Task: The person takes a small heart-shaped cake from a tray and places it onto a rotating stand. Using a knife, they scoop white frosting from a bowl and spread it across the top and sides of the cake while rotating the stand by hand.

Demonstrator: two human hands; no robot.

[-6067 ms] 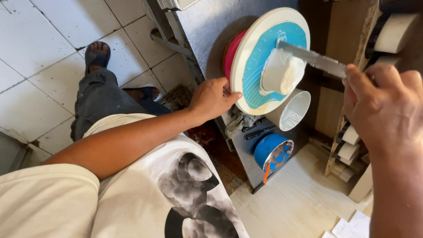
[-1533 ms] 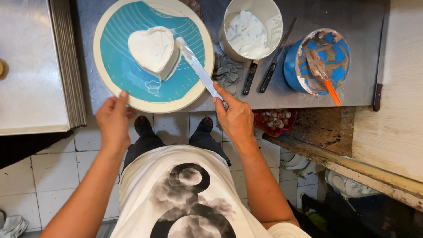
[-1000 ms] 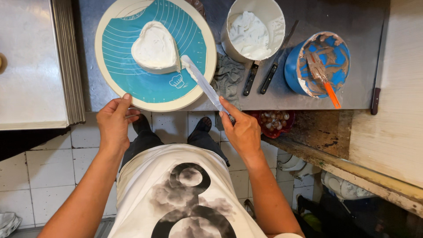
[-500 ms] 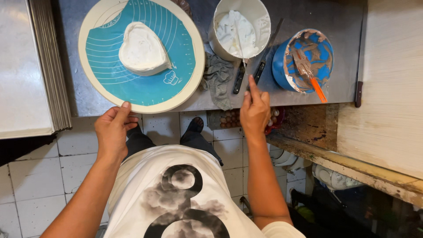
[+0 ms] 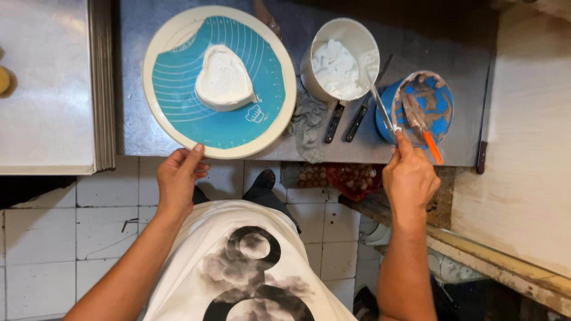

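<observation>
A heart-shaped cake coated in white cream sits on a teal mat on a round cream turntable. My left hand rests its fingers on the turntable's near rim. My right hand grips a long metal palette knife; its cream-smeared blade reaches over the rim of a white bucket of cream. Beside the hand stands a blue bowl smeared with brown icing, with an orange-handled spatula in it.
Two dark-handled tools and a grey cloth lie on the steel counter. A stack of metal trays is at left. Eggs sit on a shelf below. A pale wooden surface is at right.
My right hand has drawn the palette knife away from the cake and swung it right, over to the white bucket. My left hand stays at the turntable's rim.
</observation>
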